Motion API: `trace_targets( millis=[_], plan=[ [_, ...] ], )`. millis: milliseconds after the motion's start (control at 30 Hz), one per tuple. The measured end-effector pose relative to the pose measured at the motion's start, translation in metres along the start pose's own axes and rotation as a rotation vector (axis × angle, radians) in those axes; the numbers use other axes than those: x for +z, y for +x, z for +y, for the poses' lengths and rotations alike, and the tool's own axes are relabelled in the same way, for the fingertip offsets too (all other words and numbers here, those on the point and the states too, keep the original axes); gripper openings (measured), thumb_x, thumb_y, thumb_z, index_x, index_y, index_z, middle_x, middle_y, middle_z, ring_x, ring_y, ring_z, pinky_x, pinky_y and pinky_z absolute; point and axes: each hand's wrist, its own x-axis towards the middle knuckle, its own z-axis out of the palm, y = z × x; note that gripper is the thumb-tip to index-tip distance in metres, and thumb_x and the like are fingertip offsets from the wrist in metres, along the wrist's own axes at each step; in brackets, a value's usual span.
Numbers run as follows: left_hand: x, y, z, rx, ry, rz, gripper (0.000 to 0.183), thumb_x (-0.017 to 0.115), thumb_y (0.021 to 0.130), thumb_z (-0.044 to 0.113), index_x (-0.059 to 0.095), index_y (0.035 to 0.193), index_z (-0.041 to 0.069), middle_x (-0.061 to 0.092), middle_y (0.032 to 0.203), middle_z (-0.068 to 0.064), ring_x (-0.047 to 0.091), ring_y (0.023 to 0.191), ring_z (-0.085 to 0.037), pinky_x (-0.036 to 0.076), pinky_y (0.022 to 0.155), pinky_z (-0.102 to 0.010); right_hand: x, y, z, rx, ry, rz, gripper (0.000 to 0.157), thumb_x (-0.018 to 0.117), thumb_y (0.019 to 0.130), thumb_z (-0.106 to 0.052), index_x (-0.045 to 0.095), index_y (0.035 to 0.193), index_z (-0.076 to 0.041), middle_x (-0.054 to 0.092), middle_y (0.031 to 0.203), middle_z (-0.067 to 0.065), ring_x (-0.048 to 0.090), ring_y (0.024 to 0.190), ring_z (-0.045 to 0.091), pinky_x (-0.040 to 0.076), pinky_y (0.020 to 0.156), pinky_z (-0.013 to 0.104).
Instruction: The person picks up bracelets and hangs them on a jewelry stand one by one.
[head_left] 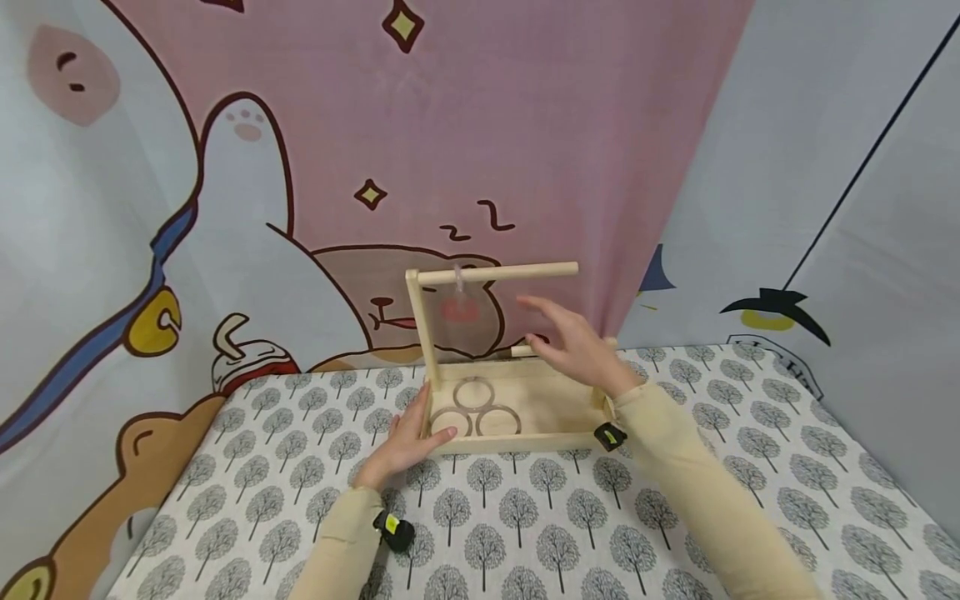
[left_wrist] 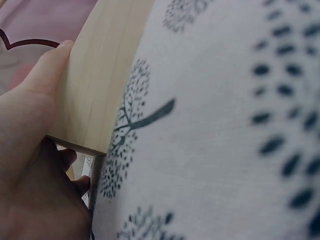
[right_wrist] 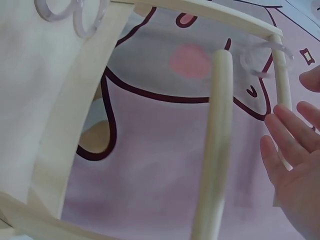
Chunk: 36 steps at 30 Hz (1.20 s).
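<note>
On the table stands a pale wooden tray [head_left: 555,404] with wooden posts at its ends, each bearing a horizontal rod. My left hand [head_left: 408,437] grips the tray's left front corner, thumb along the front edge and fingers at the side. A clear ring [head_left: 459,279] hangs on the upper rod [head_left: 517,272], near the left post [head_left: 422,329]. My right hand [head_left: 573,342] is raised over the tray's right part, fingers spread and holding nothing, below the upper rod's free end. Near it, the lower rod [right_wrist: 219,130] points left. Several clear rings [head_left: 474,379] lie in the tray's left part.
A tablecloth [head_left: 517,508] with printed trees covers the table. Behind it hangs a pink and white curtain [head_left: 600,125] with cartoon animals. Black wrist cameras [head_left: 395,531] are strapped to both sleeves [head_left: 341,537].
</note>
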Motion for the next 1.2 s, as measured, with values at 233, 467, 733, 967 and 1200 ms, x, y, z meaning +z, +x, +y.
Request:
trace_targets(
  millis=[233, 467, 733, 967, 1200],
  plan=[
    [0.002, -0.002, -0.002, 0.035, -0.008, 0.024, 0.097, 0.064, 0.089, 0.044, 0.007, 0.154, 0.002, 0.015, 0.156, -0.025, 0.018, 0.138, -0.048, 0.001, 0.103, -0.073, 0.013, -0.011, 0.005, 0.018, 0.026, -0.047, 0.052, 0.062, 0.092, -0.004, 0.044, 0.140, 0.003, 0.049, 0.140, 0.018, 0.047, 0.127, 0.030, 0.039, 0.104, 0.042],
    [0.002, -0.002, -0.004, 0.028, -0.014, 0.025, 0.097, 0.065, 0.089, 0.044, 0.006, 0.155, 0.003, 0.016, 0.156, -0.024, 0.019, 0.139, -0.047, 0.001, 0.103, -0.073, 0.030, -0.017, 0.007, 0.040, -0.021, -0.128, 0.051, 0.061, 0.091, -0.007, 0.046, 0.140, -0.002, 0.054, 0.136, 0.014, 0.051, 0.124, 0.029, 0.037, 0.105, 0.044],
    [0.000, -0.002, -0.004, -0.010, -0.013, -0.005, 0.097, 0.065, 0.090, 0.042, 0.003, 0.156, 0.008, 0.013, 0.158, -0.018, 0.016, 0.141, -0.042, 0.000, 0.106, -0.070, 0.044, -0.013, -0.004, -0.003, -0.064, -0.136, 0.051, 0.062, 0.090, -0.007, 0.048, 0.139, -0.005, 0.067, 0.116, 0.006, 0.056, 0.116, 0.028, 0.034, 0.105, 0.048],
    [0.001, 0.001, -0.003, 0.008, -0.026, 0.005, 0.095, 0.065, 0.090, 0.039, 0.003, 0.156, 0.009, 0.014, 0.158, -0.017, 0.018, 0.141, -0.041, 0.000, 0.104, -0.071, 0.057, -0.008, -0.011, -0.032, -0.063, -0.137, 0.046, 0.062, 0.089, -0.008, 0.053, 0.134, -0.005, 0.070, 0.107, 0.004, 0.059, 0.109, 0.022, 0.033, 0.105, 0.044],
    [0.001, 0.003, -0.002, -0.007, -0.024, -0.004, 0.094, 0.066, 0.091, 0.032, 0.002, 0.156, 0.009, 0.014, 0.159, -0.017, 0.017, 0.141, -0.040, -0.001, 0.105, -0.071, 0.069, -0.006, -0.017, -0.027, -0.021, -0.151, 0.044, 0.063, 0.090, -0.008, 0.054, 0.134, -0.006, 0.069, 0.105, 0.002, 0.059, 0.108, 0.020, 0.035, 0.105, 0.045]
  ],
)
